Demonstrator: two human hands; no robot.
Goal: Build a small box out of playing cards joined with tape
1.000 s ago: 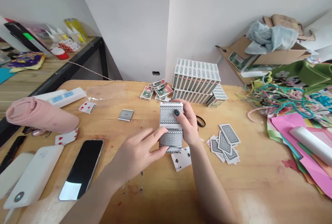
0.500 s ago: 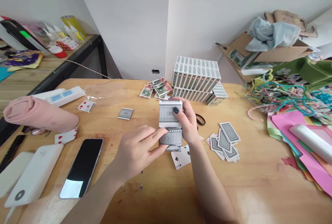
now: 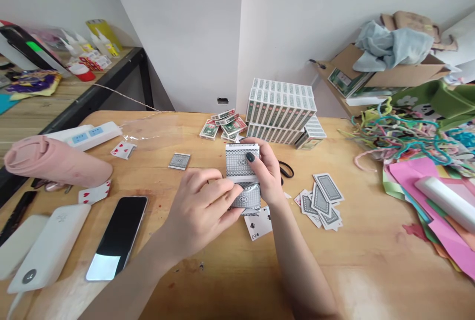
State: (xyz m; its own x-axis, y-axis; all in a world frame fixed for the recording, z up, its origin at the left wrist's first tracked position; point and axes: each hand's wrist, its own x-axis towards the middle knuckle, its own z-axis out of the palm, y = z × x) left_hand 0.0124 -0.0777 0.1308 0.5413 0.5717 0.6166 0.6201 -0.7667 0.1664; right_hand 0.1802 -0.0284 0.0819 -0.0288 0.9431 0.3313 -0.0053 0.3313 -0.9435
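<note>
Between my hands is a piece made of folded playing cards (image 3: 236, 164) with grey patterned backs and white edges. My right hand (image 3: 270, 176) grips its upper part from the right, thumb with a dark nail lying flat on the front. My left hand (image 3: 198, 206) has its fingers closed at the seam, on the left edge of the lower folded card (image 3: 249, 196). The left fingertips partly cover that card. Below the piece, a two of spades (image 3: 258, 224) lies face up on the table. A folded card (image 3: 179, 160) rests on the table to the left.
Loose playing cards (image 3: 325, 189) lie to the right. Stacked card boxes (image 3: 282, 107) and scattered boxes (image 3: 233, 126) stand at the back. A phone (image 3: 118, 236), a white power bank (image 3: 52, 246) and a pink pouch (image 3: 59, 161) occupy the left; yarn (image 3: 404, 134) and coloured paper (image 3: 426, 196) the right.
My left fingers have moved up and slightly right, from the lower card's left edge to the seam between the parts. My right hand keeps its grip, almost unmoved.
</note>
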